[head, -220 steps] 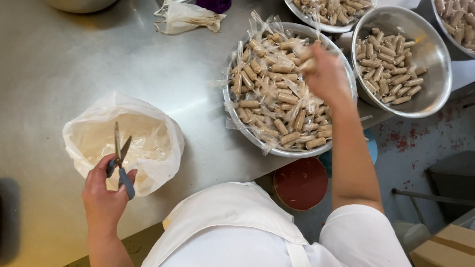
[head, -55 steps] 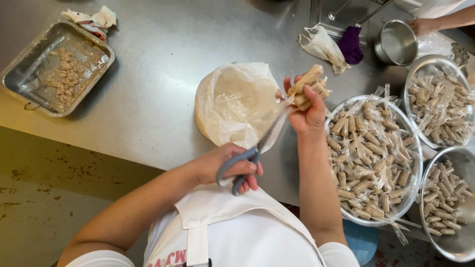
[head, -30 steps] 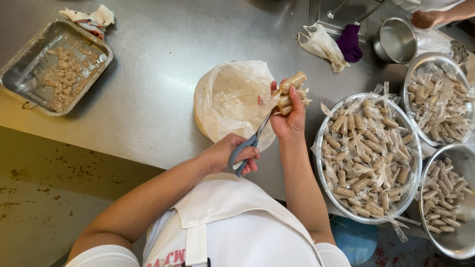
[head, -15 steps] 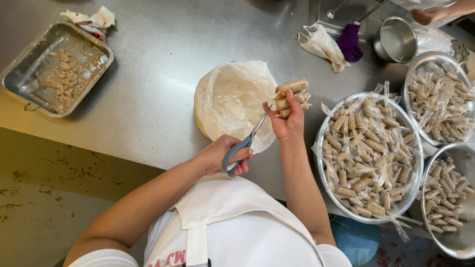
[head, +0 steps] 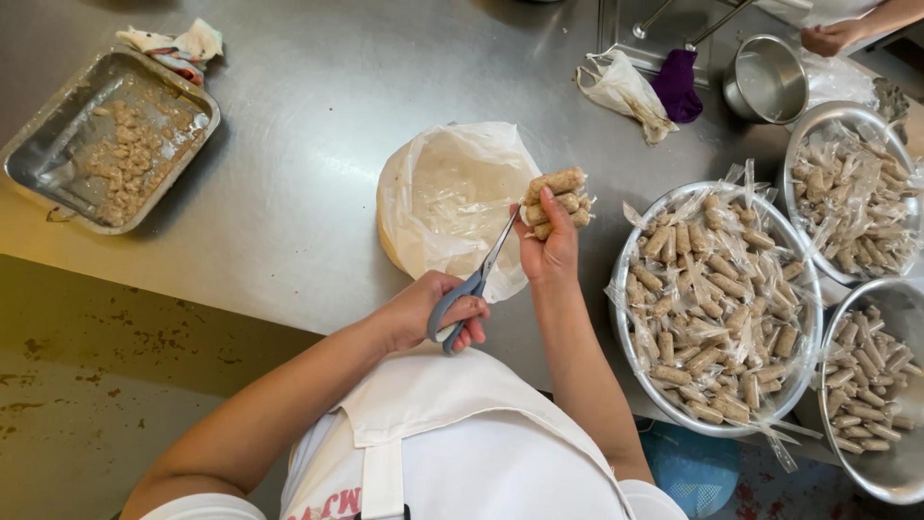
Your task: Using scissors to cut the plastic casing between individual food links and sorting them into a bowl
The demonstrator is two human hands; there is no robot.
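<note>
My right hand (head: 551,252) holds a small bundle of plastic-wrapped brown rolls (head: 558,199) upright over an open white plastic bag (head: 445,193) on the steel table. My left hand (head: 416,313) grips grey-handled scissors (head: 472,289). Their blades point up and right, with the tips at the bundle's lower end. Just right of my right hand stands a large metal bowl (head: 613,308) filled with several more wrapped rolls.
Two more bowls of rolls (head: 795,144) (head: 871,477) stand at the right edge. A metal tray (head: 38,169) with crumbs lies far left. A small pot (head: 765,82), a purple cloth (head: 677,85) and another person's hand (head: 833,37) are at the back right.
My right hand has carried the bundle from above the big bowl leftwards to over the bag. The scissors have closed in on the bundle's end.
</note>
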